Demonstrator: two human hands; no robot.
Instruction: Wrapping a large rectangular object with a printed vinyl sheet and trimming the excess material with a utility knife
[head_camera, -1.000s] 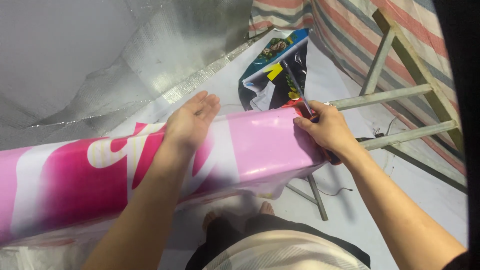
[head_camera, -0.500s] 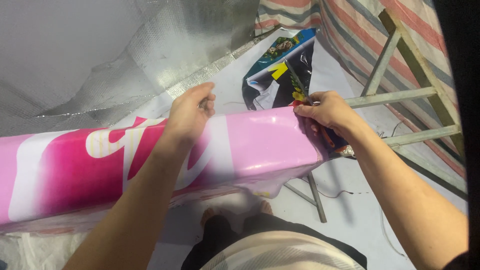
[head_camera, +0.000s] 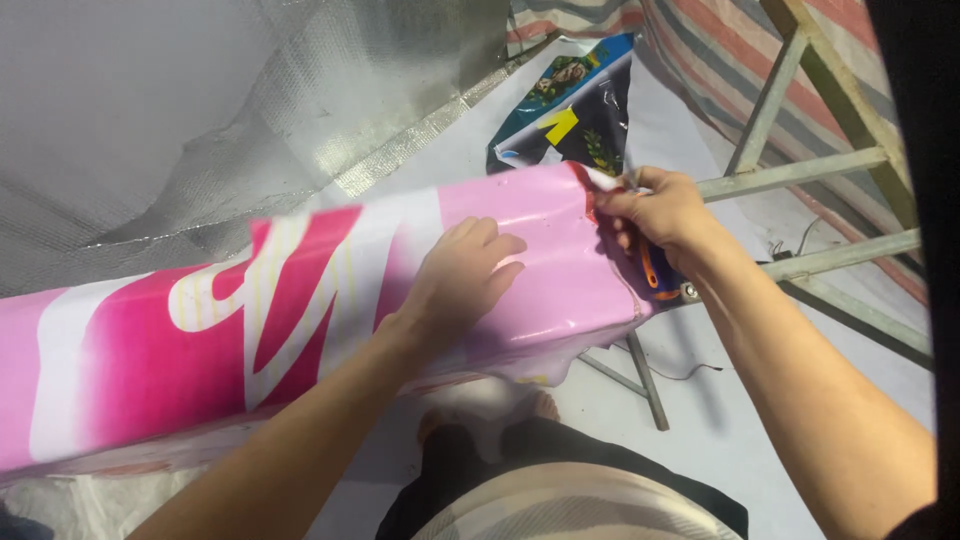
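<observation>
A long pink and white printed vinyl sheet (head_camera: 300, 310) is wrapped over a beam-like form that runs from the lower left to the middle right. My left hand (head_camera: 465, 275) lies flat on top of the sheet, fingers slightly apart, pressing it down. My right hand (head_camera: 655, 215) grips the sheet's end edge at the right. An orange-handled tool (head_camera: 648, 268) shows under that hand; whether the hand holds it is unclear.
Silver foil-like insulation (head_camera: 200, 120) covers the upper left. A dark printed banner (head_camera: 575, 115) lies on the floor beyond the sheet. A grey metal frame (head_camera: 800, 170) stands at the right, against striped tarpaulin (head_camera: 700, 60). My legs show at the bottom.
My left hand has slid down from the sheet's far edge onto its top face. The right hand has stayed at the end edge. The view has shifted, so the sheet sits lower.
</observation>
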